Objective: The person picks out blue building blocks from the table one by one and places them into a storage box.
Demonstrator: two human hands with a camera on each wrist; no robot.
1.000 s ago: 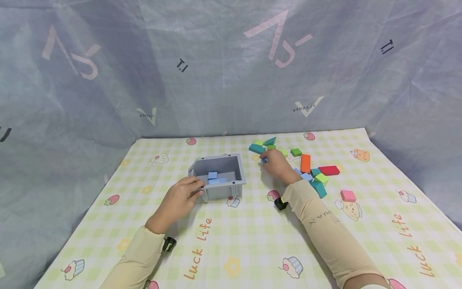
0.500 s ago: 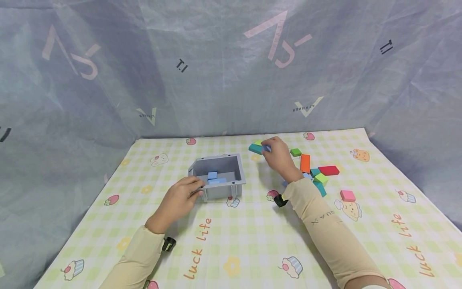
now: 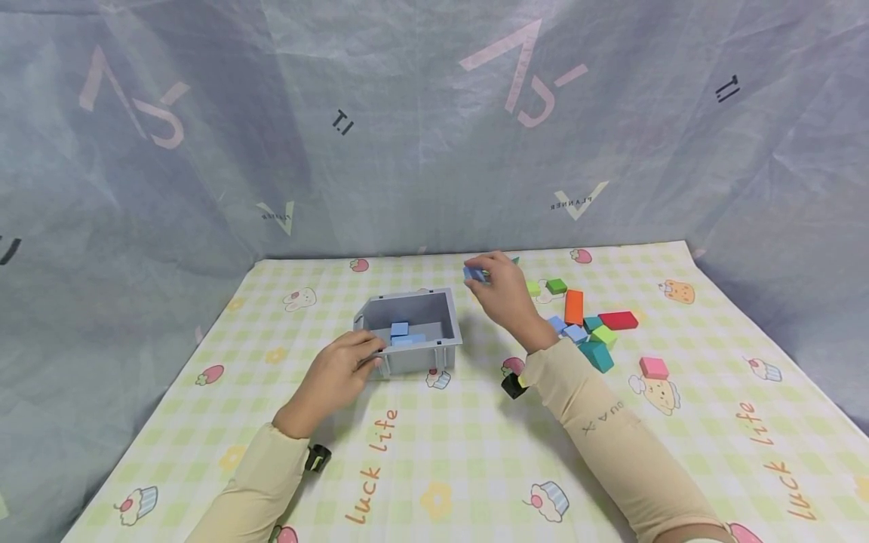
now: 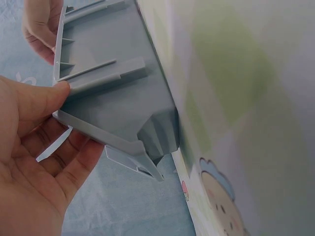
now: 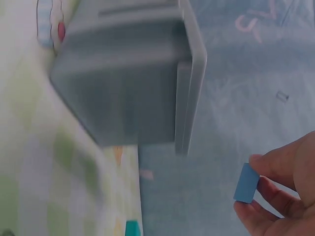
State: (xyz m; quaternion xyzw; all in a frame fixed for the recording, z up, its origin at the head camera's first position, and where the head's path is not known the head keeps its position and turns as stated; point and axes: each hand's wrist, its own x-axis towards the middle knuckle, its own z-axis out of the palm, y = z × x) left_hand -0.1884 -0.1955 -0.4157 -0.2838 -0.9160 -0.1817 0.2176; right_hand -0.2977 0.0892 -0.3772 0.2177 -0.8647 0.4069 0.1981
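At left, a person's left hand (image 3: 333, 377) grips the near-left rim of a grey bin (image 3: 414, 362), thumb outside, fingers wrapped over the edge. The bin sits upright on a checked cloth (image 3: 299, 490), with blue blocks (image 3: 400, 329) lying inside. Keeping that hold firm should stop the bin sliding. Right of the bin and apart from it, the right hand (image 3: 508, 294) pinches another blue block (image 5: 246, 183) between thumb and fingertips. A light, steady pinch looks best, with the wrist kept high enough to pass the rim. Farther right lie loose blocks, including orange (image 3: 574, 307), red (image 3: 619, 320) and pink (image 3: 655, 368).
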